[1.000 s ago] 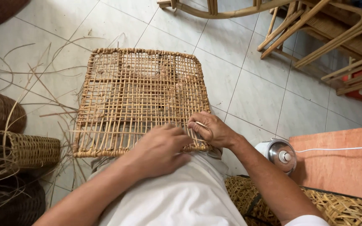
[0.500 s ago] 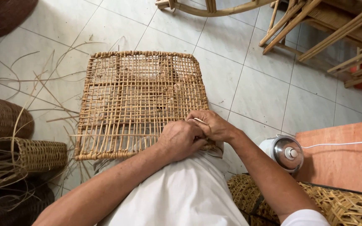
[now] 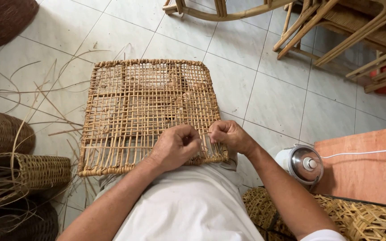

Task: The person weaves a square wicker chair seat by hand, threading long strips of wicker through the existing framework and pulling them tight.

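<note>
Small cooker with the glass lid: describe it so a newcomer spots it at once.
Start at the woven panel on the person's lap, then look past the right hand to the orange mat. The cooker sits at its left edge: the only white, shiny thing among wicker.

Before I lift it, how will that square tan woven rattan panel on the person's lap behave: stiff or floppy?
The square tan woven rattan panel probably stays fairly stiff: its braided rim holds a flat shape overhanging the lap. It likely is light, being open lattice. The loose strand ends by the left hand and right hand may snag.
</note>
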